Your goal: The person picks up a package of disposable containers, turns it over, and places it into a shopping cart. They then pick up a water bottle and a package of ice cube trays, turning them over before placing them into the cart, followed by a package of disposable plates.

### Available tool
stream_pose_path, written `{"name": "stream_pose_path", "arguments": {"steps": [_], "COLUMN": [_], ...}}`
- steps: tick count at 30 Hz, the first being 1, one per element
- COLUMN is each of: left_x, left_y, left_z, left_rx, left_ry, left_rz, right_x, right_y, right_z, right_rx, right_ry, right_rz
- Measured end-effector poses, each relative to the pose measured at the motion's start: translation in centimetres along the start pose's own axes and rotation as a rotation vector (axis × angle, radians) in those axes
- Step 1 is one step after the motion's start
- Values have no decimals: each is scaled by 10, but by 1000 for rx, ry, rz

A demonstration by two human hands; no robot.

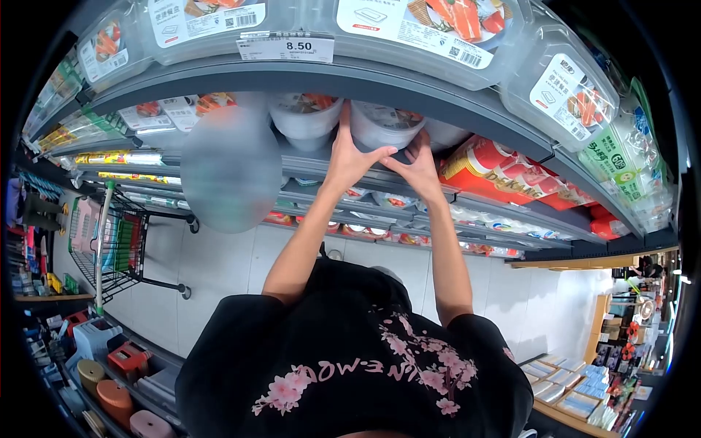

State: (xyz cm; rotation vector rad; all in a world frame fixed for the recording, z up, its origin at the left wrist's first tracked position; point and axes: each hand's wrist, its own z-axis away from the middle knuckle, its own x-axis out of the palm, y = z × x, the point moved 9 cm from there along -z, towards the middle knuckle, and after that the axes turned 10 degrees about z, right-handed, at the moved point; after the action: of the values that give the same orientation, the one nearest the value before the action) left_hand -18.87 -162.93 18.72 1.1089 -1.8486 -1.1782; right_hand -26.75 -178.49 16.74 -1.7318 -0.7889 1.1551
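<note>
Both hands reach onto a shelf around a stack of round clear plastic containers [385,125] with food pictures on the label. My left hand [349,157] is at the stack's left side, one finger stretched up along it. My right hand [418,164] curves round its lower right side. The thumbs meet in front of the stack. A similar round stack [304,120] stands just left of my left hand. To the right of my right hand lie red and yellow packages [485,171].
Above runs a shelf edge [409,91] with a price tag [286,48] and rectangular lidded boxes [438,29]. A shopping cart [120,244] stands on the floor at the left. A blurred oval [231,169] covers part of the shelves. Lower shelves hold packaged goods.
</note>
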Motion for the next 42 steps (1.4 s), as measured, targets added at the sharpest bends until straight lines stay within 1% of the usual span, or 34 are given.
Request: {"name": "stream_pose_path", "arguments": {"steps": [1, 2, 4, 5, 6, 8, 9, 12, 14, 16, 18, 20, 22, 24, 26, 28, 30, 32, 34, 36, 38, 42], "left_x": [0, 1, 0, 1, 1, 4, 4, 1, 1, 1, 1, 3, 8, 15, 23, 28, 33, 40, 45, 51, 56, 62], "left_y": [-4, -7, 4, 13, 21, 36, 42, 53, 62, 73, 84, 93, 103, 103, 101, 109, 117, 136, 151, 170, 185, 210], "left_z": [0, 2, 7, 10, 13, 20, 24, 39, 51, 67, 84, 106, 130, 153, 176, 199, 219, 243, 263, 288, 307, 337], "left_rx": [-11, -16, 29, 81, 83, 60, 67, 109, 104, 99, 75, 72, 68, 42, 57, 65, 65, 78, 75, 171, 179, 205], "left_ry": [11, 9, 36, 49, 55, 27, 24, 61, 77, 91, 87, 76, 37, 17, 16, 15, 14, -27, -40, -65, -71, -104], "left_rz": [82, 85, 72, 22, 22, 193, 202, 170, 128, 87, 12, 31, -74, -80, 131, 131, 140, 29, 6, -102, -134, -217], "right_x": [-1, 0, -3, -6, -7, -12, -13, -13, -13, -17, -21, -27, -33, -36, -39, -44, -53, -59, -65, -72, -78, -77], "right_y": [0, 3, 2, 0, -6, -17, -24, -41, -52, -63, -66, -73, -73, -71, -69, -70, -72, -62, -62, -60, -59, -62], "right_z": [0, 2, 2, 5, 7, 16, 21, 36, 49, 64, 81, 104, 125, 150, 172, 196, 218, 245, 264, 288, 309, 340], "right_rx": [-15, -9, -11, -14, -17, -29, -50, -72, -67, -103, -108, -157, -172, -116, -122, -101, -125, -57, -63, -103, -86, -79], "right_ry": [29, 30, 89, 116, 111, 140, 142, 139, 134, 149, 133, 131, 97, 64, 35, 12, 28, -22, -29, -6, 6, -61], "right_rz": [-40, -38, -58, -29, -27, 14, 2, -22, -62, -88, -50, -59, -90, -258, -272, -330, -352, -401, -443, -484, -494, -565]}}
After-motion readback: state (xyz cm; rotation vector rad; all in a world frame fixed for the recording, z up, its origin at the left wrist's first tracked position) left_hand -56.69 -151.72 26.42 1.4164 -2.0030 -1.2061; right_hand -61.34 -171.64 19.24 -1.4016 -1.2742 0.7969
